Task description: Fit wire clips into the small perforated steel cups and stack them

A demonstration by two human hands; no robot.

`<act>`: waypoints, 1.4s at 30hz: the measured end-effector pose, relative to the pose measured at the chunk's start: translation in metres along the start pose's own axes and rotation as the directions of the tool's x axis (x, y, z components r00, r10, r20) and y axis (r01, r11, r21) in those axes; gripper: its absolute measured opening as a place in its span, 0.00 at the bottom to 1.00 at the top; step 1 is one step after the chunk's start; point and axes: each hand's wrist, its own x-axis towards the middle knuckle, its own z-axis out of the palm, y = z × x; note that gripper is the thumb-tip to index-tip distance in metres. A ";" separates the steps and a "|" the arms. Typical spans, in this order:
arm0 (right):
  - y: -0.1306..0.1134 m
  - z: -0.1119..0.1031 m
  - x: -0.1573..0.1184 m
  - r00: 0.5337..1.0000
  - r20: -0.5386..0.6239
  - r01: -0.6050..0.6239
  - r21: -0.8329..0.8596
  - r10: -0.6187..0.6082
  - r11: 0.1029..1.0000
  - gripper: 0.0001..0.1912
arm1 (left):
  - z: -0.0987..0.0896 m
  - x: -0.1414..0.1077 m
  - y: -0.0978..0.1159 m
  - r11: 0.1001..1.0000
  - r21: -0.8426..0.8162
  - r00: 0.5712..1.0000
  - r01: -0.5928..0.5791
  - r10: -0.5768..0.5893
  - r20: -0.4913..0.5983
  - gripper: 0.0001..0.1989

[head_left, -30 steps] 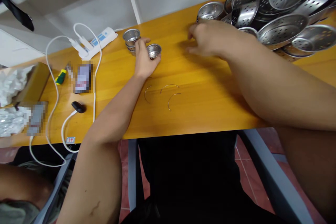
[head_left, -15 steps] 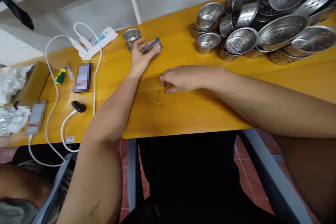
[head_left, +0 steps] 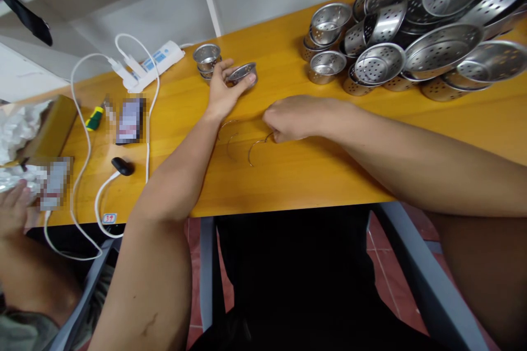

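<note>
My left hand [head_left: 225, 92] grips a small, shallow metal cup [head_left: 242, 74] by its side, thumb at the near right and fingers at the left. Just left of it stands a short stack of similar perforated cups [head_left: 207, 56]. My right hand [head_left: 288, 118] is closed low over the table, knuckles up. At its fingertips shows the end of a thin curved wire [head_left: 252, 152], which seems pinched there; the palm side is hidden. Two more thin wire arcs [head_left: 231, 148] lie on the table between my hands.
Perforated metal cups [head_left: 379, 64] are piled at the back right of the wooden table [head_left: 296, 186]. Left are a white power strip [head_left: 160, 66] with cables, a phone [head_left: 130, 120], a yellow-green handled tool [head_left: 95, 119] and a black plug [head_left: 122, 166]. Another person's hand [head_left: 14, 208] is far left.
My right hand has moved right and its fingers have closed further. The left hand with the cup has shifted slightly right. Another person's hand has come into view at the far left.
</note>
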 end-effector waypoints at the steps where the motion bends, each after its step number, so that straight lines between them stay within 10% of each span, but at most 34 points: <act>1: 0.000 0.000 0.000 1.000 -0.001 0.013 -0.029 -0.013 1.000 0.14 | 0.000 0.000 0.000 1.000 0.004 1.000 -0.001 0.001 -0.003 0.57; 26: 0.036 0.020 0.023 0.955 -0.254 0.203 0.174 -0.155 0.964 0.04 | 0.002 -0.003 0.008 1.000 0.006 1.000 0.003 -0.003 -0.017 0.57; 37: 0.059 0.035 0.043 0.883 -0.459 0.450 0.775 -0.094 0.443 0.10 | -0.003 0.012 -0.027 0.978 0.085 0.980 -0.188 0.192 -0.042 0.57; 42: 0.085 0.055 0.070 0.784 -0.586 0.538 0.806 0.206 0.247 0.22 | -0.007 0.014 -0.038 0.965 0.084 0.968 -0.249 0.250 -0.004 0.57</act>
